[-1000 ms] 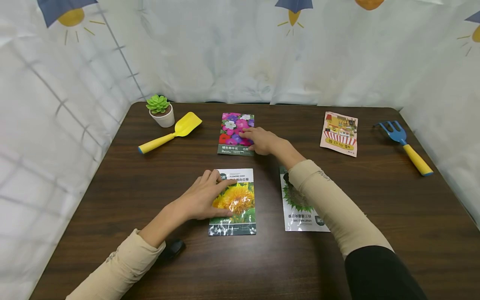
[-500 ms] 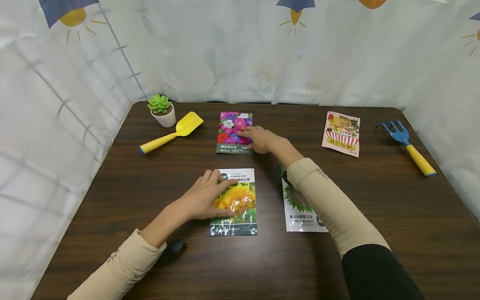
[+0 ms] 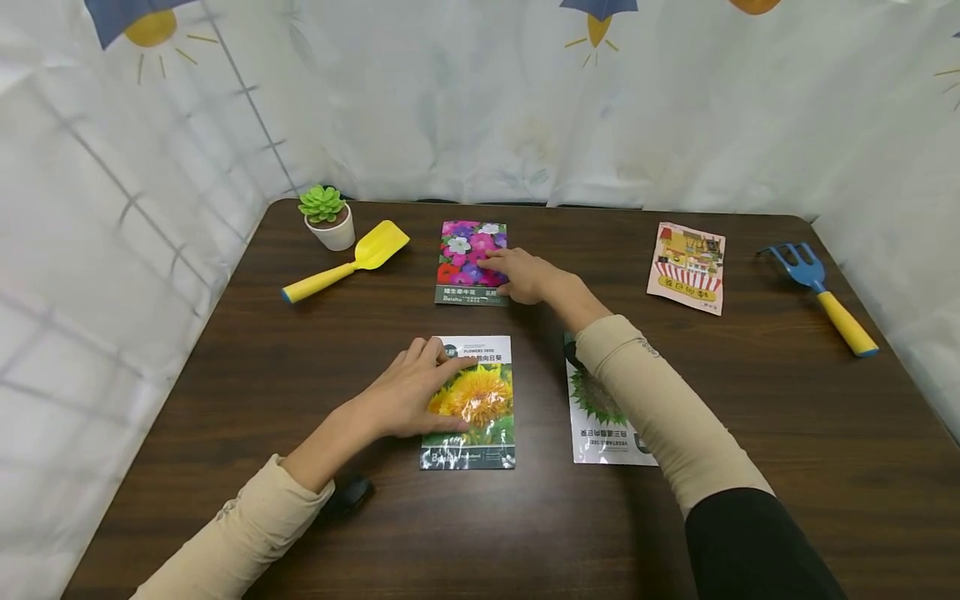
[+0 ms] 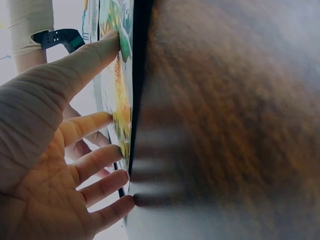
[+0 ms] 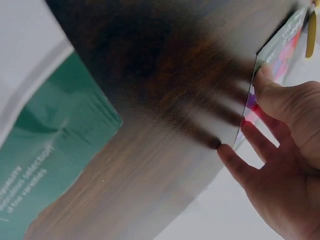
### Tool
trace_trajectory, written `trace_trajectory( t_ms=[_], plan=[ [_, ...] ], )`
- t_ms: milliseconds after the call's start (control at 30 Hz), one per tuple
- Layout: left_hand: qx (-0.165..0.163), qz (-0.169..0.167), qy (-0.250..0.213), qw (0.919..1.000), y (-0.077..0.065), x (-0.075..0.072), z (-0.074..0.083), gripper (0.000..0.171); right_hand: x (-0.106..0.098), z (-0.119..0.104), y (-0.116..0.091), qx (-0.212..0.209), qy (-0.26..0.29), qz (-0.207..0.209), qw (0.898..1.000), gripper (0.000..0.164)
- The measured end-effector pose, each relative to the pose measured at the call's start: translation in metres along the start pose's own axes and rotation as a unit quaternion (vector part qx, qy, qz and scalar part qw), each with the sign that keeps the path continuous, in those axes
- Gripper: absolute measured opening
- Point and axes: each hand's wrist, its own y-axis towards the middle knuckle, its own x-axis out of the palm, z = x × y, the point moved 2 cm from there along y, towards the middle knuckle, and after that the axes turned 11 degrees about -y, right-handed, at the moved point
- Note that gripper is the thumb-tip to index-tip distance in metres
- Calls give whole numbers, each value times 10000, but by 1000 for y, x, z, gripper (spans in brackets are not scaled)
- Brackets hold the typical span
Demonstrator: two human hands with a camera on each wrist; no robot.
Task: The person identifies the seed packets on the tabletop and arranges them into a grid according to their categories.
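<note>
My left hand (image 3: 408,390) rests its fingertips and thumb on a seed packet with a yellow sunflower (image 3: 480,396), which lies flat on the table. The left wrist view shows those fingers spread and fairly straight against the packet (image 4: 120,95). Farther back, my right hand (image 3: 528,279) touches the right edge of a seed packet with pink and purple flowers (image 3: 468,250). In the right wrist view the thumb and some fingertips press on that packet (image 5: 282,57), while one fingertip meets the table beside it. Under my right forearm lies an upside-down white and green sunflower seed packet (image 3: 600,425), partly hidden.
A pink packet (image 3: 686,267) lies at the back right, beside a blue hand fork with a yellow handle (image 3: 825,296). At the back left are a potted succulent (image 3: 328,218) and a yellow shovel (image 3: 348,262). White curtains (image 3: 480,108) stand behind the dark table (image 3: 525,533).
The head view has shifted slightly. Both hands keep their places on the two packets, and nothing else has visibly moved.
</note>
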Motion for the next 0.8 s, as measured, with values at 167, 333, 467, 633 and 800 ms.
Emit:
trace_trajectory(
  t_ms=[167, 333, 467, 633, 800],
  plan=[
    [-30, -49, 23, 10000, 1, 0, 0, 86, -2, 3, -4, -218, 190, 267, 9992, 61],
    [-43, -69, 30, 10000, 0, 0, 0, 86, -7, 7, -12, -367, 439, 545, 9969, 60],
    [-71, -83, 19, 9999, 0, 0, 0, 86, -9, 12, -22, -430, 570, 782, 9944, 59],
    [-67, -65, 19, 10000, 0, 1, 0, 86, -8, 17, -39, -624, 733, 1162, 9885, 60],
    [-25, -27, 14, 10000, -1, 1, 1, 86, -6, 20, -57, -682, 927, 1398, 9835, 60]
  ],
)
